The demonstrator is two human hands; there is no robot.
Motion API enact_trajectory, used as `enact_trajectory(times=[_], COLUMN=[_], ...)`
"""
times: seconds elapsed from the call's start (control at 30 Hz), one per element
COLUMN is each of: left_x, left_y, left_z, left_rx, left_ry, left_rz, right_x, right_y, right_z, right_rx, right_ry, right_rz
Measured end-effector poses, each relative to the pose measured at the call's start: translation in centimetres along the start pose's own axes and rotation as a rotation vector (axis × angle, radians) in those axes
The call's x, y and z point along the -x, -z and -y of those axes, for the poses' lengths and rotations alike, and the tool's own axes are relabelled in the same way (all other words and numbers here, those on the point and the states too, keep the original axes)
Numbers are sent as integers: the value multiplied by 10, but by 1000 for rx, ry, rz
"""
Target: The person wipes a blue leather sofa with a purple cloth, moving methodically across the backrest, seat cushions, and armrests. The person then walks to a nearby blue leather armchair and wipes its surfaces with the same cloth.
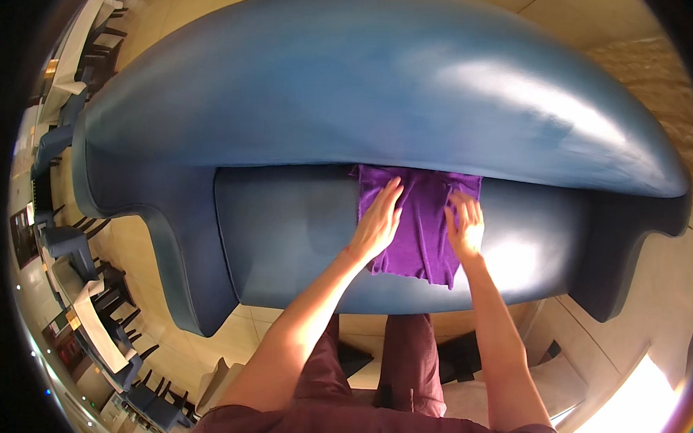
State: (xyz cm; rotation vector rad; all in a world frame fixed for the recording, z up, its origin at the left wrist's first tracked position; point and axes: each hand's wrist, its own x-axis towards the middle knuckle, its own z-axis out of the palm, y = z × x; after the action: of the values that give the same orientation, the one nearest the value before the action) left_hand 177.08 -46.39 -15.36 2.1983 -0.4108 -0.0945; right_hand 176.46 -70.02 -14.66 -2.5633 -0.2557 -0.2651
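A purple cloth (pixel 420 230) lies spread and wrinkled on the seat of a blue upholstered sofa (pixel 289 231), its far edge against the base of the backrest. On the cloth's left side rests my left hand (pixel 379 217), palm down, fingers nearly straight and pointing away from me. My right hand (pixel 466 223) is on the right side of the cloth, its fingers slightly bent and somewhat apart. Folds of cloth run between both hands towards the seat's front edge.
The sofa's high backrest (pixel 362 85) curves across the far side, with an armrest (pixel 174 239) at the left and another (pixel 614 249) at the right. Dark-legged blue chairs (pixel 154 401) and tables with white cloths (pixel 99 328) stand along the left on a beige tiled floor.
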Motion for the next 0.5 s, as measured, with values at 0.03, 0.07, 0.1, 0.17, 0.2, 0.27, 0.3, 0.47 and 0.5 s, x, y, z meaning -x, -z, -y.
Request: enact_trajectory(times=[0.03,0.07,0.1,0.17,0.2,0.27,0.3,0.47,0.5], left_x=[-15,-30,-36,-26,-17,-1,4,28,33], left_y=[-11,-15,-18,-19,-14,-5,7,81,99], left_z=[7,10,10,15,20,32,37,77,86], left_rx=[3,-108,-218,-398,-417,-488,-485,-481,-501], left_ry=[14,73,136,-3,-1,31,40,77,94], left_rz=[-36,16,72,90,116,187,207,261,252], right_x=[-13,-24,-27,-20,-18,-5,0,9,4], right_y=[-10,-23,-33,-49,-59,-69,-72,-106,-118], right_z=[-6,-9,-9,3,12,34,46,114,135], right_rx=[13,52,90,245,315,291,298,284,275], right_ry=[-20,-45,-74,-131,-153,-228,-244,-242,-227], right_rz=[40,84,132,110,101,129,144,129,125])
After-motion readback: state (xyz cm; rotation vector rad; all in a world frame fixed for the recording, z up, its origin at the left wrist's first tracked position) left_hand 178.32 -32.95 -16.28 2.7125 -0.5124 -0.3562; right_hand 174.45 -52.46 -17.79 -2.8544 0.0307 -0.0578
